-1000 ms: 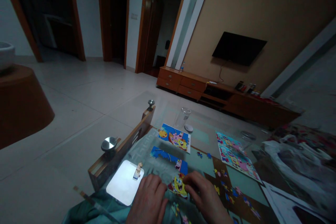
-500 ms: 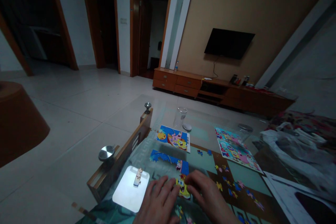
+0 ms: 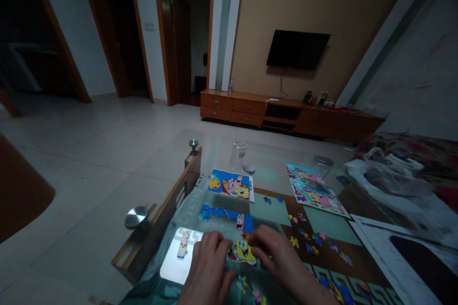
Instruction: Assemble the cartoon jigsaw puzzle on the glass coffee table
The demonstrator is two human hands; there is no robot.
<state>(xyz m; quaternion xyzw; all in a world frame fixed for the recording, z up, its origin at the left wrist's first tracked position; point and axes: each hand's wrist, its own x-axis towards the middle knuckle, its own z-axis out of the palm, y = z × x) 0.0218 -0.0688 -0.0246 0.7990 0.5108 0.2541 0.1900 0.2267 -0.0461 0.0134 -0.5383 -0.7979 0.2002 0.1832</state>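
Left hand [image 3: 207, 262] and right hand [image 3: 282, 259] together, fingertips right down on the half-built SpongeBob jigsaw [image 3: 243, 251], grip too close to call, on the wood-framed glass table [image 3: 157, 214], loose jigsaw piece [image 3: 182, 244] on a glowing white panel [image 3: 175, 264] just beside, picture card [image 3: 231, 185] ahead, then a glass tumbler [image 3: 238, 156], wall-mounted TV [image 3: 297, 49] far off

Left hand [image 3: 205, 267] and right hand [image 3: 286, 262] hide part of the puzzle [image 3: 243, 251]; both are cut off by the lower edge. Loose pieces [image 3: 304, 240] are too small to read. Objects [image 3: 315, 98] on the cabinet [image 3: 229, 107] are too small to identify. The doorway [image 3: 181, 33] is too dark to see into.
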